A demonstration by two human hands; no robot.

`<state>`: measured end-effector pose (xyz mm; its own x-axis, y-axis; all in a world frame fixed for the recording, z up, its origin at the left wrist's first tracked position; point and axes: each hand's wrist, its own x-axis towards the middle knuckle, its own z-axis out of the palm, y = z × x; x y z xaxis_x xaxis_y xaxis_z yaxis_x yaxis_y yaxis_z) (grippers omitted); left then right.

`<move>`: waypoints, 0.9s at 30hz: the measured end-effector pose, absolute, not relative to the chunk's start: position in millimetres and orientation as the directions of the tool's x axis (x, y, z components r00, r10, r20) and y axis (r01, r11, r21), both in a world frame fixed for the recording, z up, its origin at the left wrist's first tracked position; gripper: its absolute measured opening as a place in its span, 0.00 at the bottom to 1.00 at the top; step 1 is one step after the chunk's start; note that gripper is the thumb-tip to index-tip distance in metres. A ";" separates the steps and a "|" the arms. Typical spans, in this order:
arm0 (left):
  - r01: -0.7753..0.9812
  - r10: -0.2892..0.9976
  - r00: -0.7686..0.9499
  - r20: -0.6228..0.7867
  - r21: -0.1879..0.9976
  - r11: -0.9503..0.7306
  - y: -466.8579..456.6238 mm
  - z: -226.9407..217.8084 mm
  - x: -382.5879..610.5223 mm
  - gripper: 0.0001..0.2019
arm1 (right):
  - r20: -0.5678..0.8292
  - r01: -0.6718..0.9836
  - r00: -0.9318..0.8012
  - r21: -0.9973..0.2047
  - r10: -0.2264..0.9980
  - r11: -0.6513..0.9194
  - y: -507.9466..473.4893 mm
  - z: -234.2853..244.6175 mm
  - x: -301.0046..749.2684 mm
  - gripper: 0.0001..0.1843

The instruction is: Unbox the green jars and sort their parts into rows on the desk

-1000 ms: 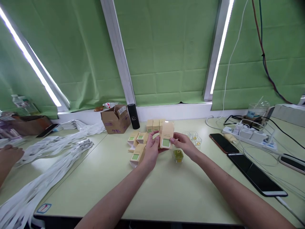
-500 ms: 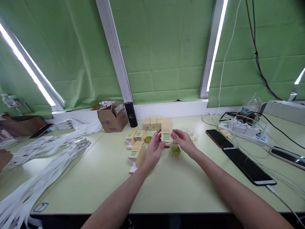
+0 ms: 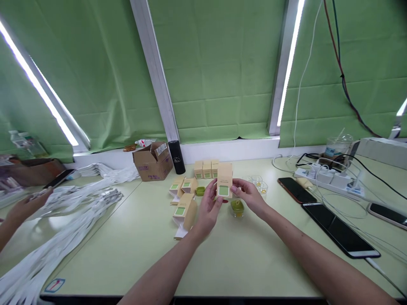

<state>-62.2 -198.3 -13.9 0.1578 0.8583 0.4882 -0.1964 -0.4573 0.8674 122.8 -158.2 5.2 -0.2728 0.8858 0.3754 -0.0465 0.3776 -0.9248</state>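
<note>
Two hands on one small tan carton (image 3: 224, 182), held upright just above the table (image 3: 222, 254), green window facing the camera. The left hand (image 3: 208, 207) wraps its left side with curled fingers, and the right hand (image 3: 251, 197) pinches its right edge.

The risk, I reckon, is the little green-filled jar (image 3: 237, 207) sitting just beside the right hand, below the knuckles. One dipped wrist could knock it over. The carton looks like thin card, so a hard squeeze could crush a corner. Just beyond, the row of standing cartons (image 3: 206, 168) is near enough for fingertips to topple one. The open carton (image 3: 185, 213) lying by the left forearm could get swept aside too.

Hard to make out: whether the held carton's top flap is shut, whether anything is inside, and what its print says. The left fingers hide its lower left corner. At far left another person's hand (image 3: 28, 205) is near the white strips (image 3: 63, 237), blurred, and I can't tell what it holds.
</note>
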 end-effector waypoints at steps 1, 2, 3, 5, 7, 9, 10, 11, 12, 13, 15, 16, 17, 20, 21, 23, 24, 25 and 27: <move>-0.193 0.855 0.158 0.494 0.865 -0.464 -197.7 -15.0 -62.7 0.29 | 0.372 -0.048 -0.272 -0.926 0.887 0.374 -157.8 4.6 122.2 0.32; -0.187 0.851 0.156 0.501 0.861 -0.473 -197.0 -16.2 -63.2 0.30 | 0.371 -0.052 -0.274 -0.927 0.887 0.371 -157.5 3.7 121.7 0.32; -0.178 0.848 0.151 0.508 0.858 -0.482 -196.4 -17.4 -63.5 0.30 | 0.372 -0.056 -0.275 -0.927 0.887 0.372 -157.3 2.4 121.1 0.32; -0.156 0.845 0.137 0.517 0.854 -0.496 -195.3 -19.6 -63.5 0.30 | 0.382 -0.060 -0.274 -0.923 0.883 0.381 -157.4 -0.9 120.5 0.31; -0.132 0.848 0.133 0.513 0.857 -0.498 -195.0 -20.8 -62.8 0.30 | 0.392 -0.051 -0.268 -0.918 0.880 0.393 -157.8 -4.3 120.9 0.30; -0.110 0.853 0.136 0.504 0.863 -0.493 -195.7 -20.7 -61.8 0.29 | 0.392 -0.037 -0.265 -0.917 0.881 0.397 -158.6 -6.7 122.1 0.29; -0.101 0.855 0.137 0.501 0.865 -0.491 -196.3 -20.3 -61.3 0.29 | 0.391 -0.031 -0.267 -0.917 0.881 0.397 -159.0 -7.4 122.8 0.29; -0.096 0.854 0.135 0.502 0.865 -0.493 -196.8 -19.8 -60.9 0.29 | 0.390 -0.027 -0.269 -0.917 0.881 0.397 -159.5 -7.7 123.5 0.29; -0.094 0.852 0.134 0.507 0.862 -0.498 -197.2 -19.2 -60.6 0.29 | 0.389 -0.025 -0.272 -0.917 0.880 0.398 -160.0 -7.7 124.0 0.29; -0.096 0.848 0.134 0.513 0.858 -0.504 -197.5 -18.9 -60.5 0.29 | 0.388 -0.023 -0.274 -0.917 0.880 0.398 -160.5 -7.4 124.2 0.29; -0.103 0.840 0.136 0.526 0.850 -0.516 -197.5 -18.6 -60.6 0.30 | 0.389 -0.014 -0.269 -0.917 0.881 0.400 -161.6 -6.4 124.1 0.28; -0.107 0.837 0.136 0.530 0.848 -0.520 -197.3 -18.8 -60.7 0.30 | 0.390 -0.006 -0.264 -0.915 0.882 0.403 -162.2 -5.8 123.8 0.28; -0.108 0.835 0.136 0.533 0.846 -0.522 -197.0 -19.0 -60.8 0.30 | 0.393 0.004 -0.258 -0.913 0.883 0.408 -162.7 -5.2 123.3 0.28; -0.102 0.833 0.135 0.536 0.844 -0.527 -196.3 -19.7 -61.0 0.30 | 0.409 0.041 -0.243 -0.902 0.880 0.431 -164.2 -3.7 121.7 0.28; -0.100 0.833 0.135 0.536 0.844 -0.527 -196.2 -19.9 -61.0 0.30 | 0.414 0.054 -0.240 -0.898 0.878 0.437 -164.7 -3.3 121.3 0.28; -0.096 0.834 0.136 0.535 0.845 -0.527 -196.2 -19.9 -60.9 0.30 | 0.418 0.076 -0.238 -0.892 0.877 0.445 -165.6 -2.7 120.8 0.27; -0.094 0.834 0.135 0.535 0.845 -0.527 -196.3 -19.9 -60.9 0.29 | 0.418 0.082 -0.238 -0.891 0.877 0.447 -166.1 -2.4 120.6 0.27; -0.092 0.834 0.132 0.536 0.844 -0.528 -196.5 -19.7 -60.9 0.29 | 0.417 0.083 -0.238 -0.891 0.877 0.446 -166.7 -2.1 120.4 0.26; -0.086 0.834 0.127 0.537 0.843 -0.531 -197.3 -19.1 -60.9 0.29 | 0.410 0.074 -0.241 -0.896 0.880 0.438 -167.7 -1.6 120.0 0.26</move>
